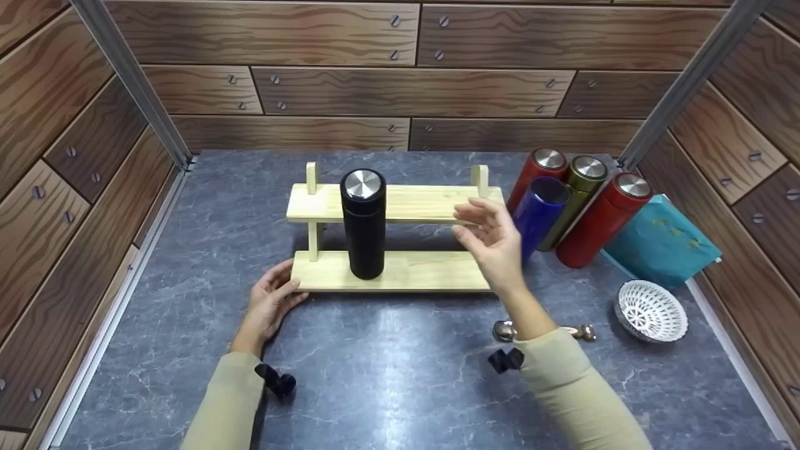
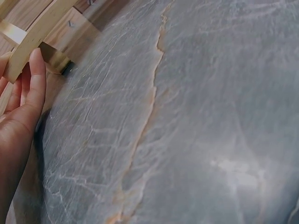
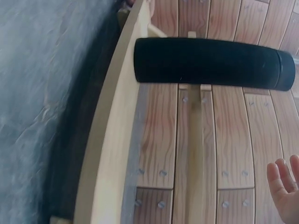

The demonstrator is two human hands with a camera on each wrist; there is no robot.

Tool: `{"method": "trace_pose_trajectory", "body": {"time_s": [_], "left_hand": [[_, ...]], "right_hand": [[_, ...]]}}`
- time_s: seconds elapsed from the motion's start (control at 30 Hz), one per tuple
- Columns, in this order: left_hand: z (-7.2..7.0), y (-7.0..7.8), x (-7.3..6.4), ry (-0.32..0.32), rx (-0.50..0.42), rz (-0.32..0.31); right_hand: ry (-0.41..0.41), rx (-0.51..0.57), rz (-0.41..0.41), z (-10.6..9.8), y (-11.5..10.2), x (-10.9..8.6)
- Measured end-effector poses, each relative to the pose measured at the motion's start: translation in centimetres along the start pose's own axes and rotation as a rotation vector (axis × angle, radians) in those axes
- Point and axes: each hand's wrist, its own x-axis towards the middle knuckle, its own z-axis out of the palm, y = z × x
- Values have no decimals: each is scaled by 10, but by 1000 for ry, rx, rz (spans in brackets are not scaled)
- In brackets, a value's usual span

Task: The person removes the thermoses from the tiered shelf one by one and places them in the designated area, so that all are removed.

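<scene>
A two-tier wooden shelf (image 1: 431, 270) stands in the middle of the table in the head view. On its lower board, left of centre, a black thermos bottle (image 1: 364, 234) with a silver lid stands upright. My left hand (image 1: 269, 303) grips the left end of the lower board; in the left wrist view its fingers (image 2: 37, 77) curl about the board's end. My right hand (image 1: 497, 250) hovers by the shelf's right end, fingers loosely bent and holding nothing. The right wrist view shows the black thermos (image 3: 210, 63) sideways, away from the right fingers (image 3: 279, 179).
Right of the shelf stand a blue bottle (image 1: 539, 215), an olive-green bottle (image 1: 578, 194) and two red bottles, the nearer (image 1: 600, 225) beside a teal pouch (image 1: 662, 240). A white woven basket (image 1: 651, 310) lies front right. A shiny metal object (image 1: 503, 330) is partly hidden beneath my right forearm.
</scene>
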Motion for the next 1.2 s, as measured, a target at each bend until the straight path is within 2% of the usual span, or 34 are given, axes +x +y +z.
{"method": "trace_pose_trajectory", "body": {"time_s": [0.4, 0.63, 0.77, 1.1, 1.2], "left_hand": [[1, -2, -2, 6, -11, -4], [0, 0, -2, 0, -37, 4], [0, 0, -2, 2, -22, 2], [0, 0, 0, -4, 16, 11], [0, 1, 0, -9, 12, 6]], "right_hand": [[-108, 2, 4, 37, 3, 6], [-145, 4, 39, 55, 5, 10], [-157, -13, 62, 64, 5, 15], [-181, -37, 130, 86, -16, 26], [-183, -47, 150, 91, -15, 28]]}}
